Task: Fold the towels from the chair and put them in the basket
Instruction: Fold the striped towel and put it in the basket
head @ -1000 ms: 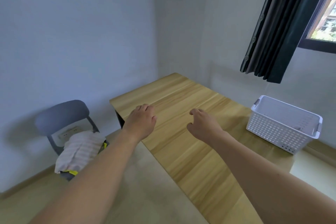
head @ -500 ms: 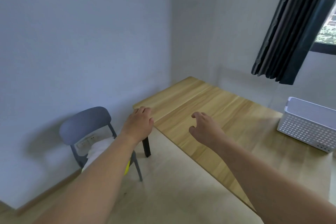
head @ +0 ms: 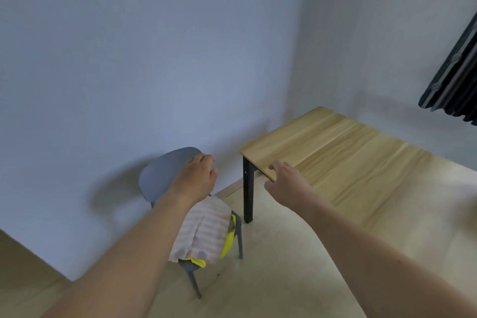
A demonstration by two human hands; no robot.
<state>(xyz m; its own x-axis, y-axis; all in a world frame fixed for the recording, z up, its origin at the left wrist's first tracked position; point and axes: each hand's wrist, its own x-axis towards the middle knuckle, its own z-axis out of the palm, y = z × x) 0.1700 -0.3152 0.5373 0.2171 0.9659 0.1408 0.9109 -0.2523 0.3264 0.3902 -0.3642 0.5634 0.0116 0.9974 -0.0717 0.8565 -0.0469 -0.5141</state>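
Left hand: empty, fingers loosely curled, held in the air in front of the chair back, above the towels.
Right hand: empty, fingers loosely spread, near the corner of the worktop.
Towels: a striped one heaped over a yellow one on the seat of the grey chair, one edge hanging off the front.
Basket: out of view.
Risk, grab: lifting the striped towel could drag the yellow one to the floor, as they overlap.
Risk, chair: a hard tug may tip this light chair.
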